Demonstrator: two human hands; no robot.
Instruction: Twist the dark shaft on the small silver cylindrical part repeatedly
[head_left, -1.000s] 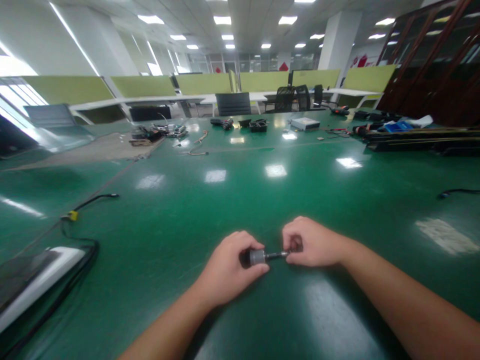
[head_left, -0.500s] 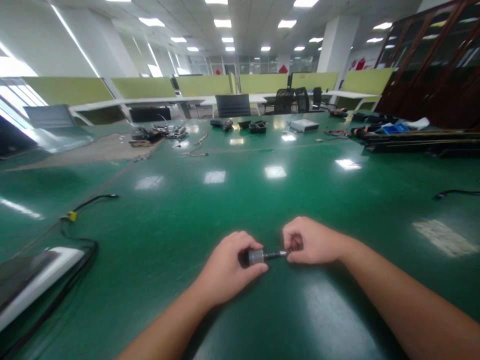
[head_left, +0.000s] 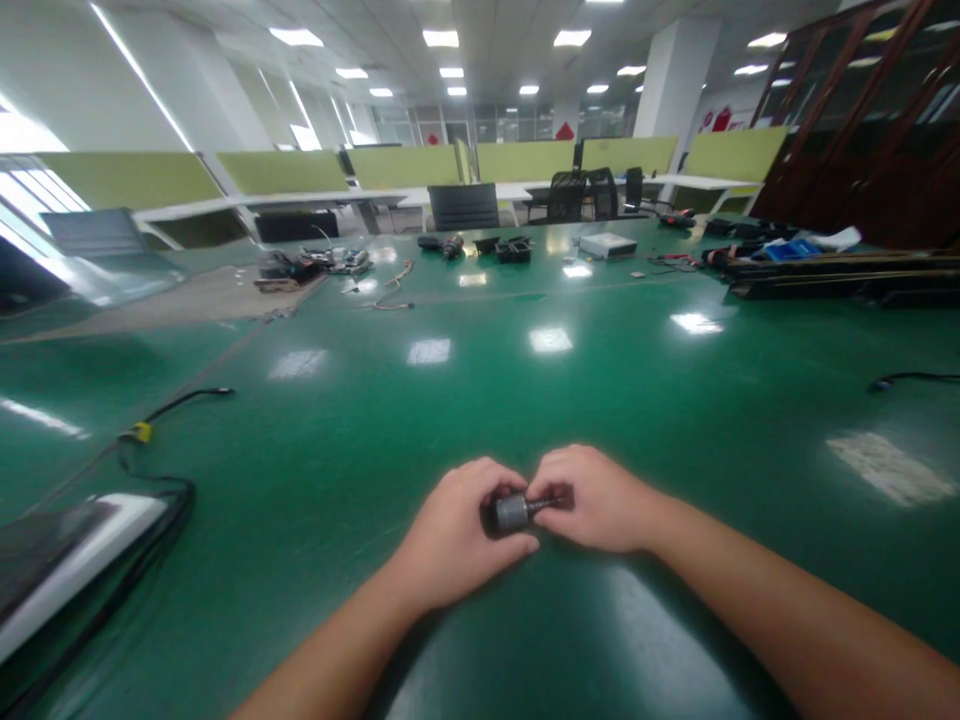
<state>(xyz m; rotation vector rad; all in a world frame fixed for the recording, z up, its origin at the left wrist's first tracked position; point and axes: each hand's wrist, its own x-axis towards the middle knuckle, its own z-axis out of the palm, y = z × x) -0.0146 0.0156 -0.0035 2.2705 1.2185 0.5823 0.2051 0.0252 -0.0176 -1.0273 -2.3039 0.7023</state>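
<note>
A short grey and black cylinder (head_left: 513, 512) with a thin dark shaft lies just above the green tabletop, pointing right; its exact kind does not show. My left hand (head_left: 463, 535) is curled around the cylinder, thumb below and fingers above. Close against it, my right hand (head_left: 589, 497) pinches the thin shaft (head_left: 537, 506) between thumb and fingers. The far end of the shaft is mostly hidden inside my right hand, and the cylinder's left end sits in shadow within my left palm.
On the left are a white-edged device (head_left: 112, 515) and a black cable (head_left: 184, 500) with a yellow tag (head_left: 140, 432). Tools (head_left: 450, 246), a flat silver box (head_left: 607, 246) and a stack of dark strips (head_left: 832, 280) lie farther back. Another cable (head_left: 911, 379) enters from the right.
My right hand has moved left along the shaft, close to the cylinder, covering most of the shaft. My left hand has stayed nearly still around the cylinder.
</note>
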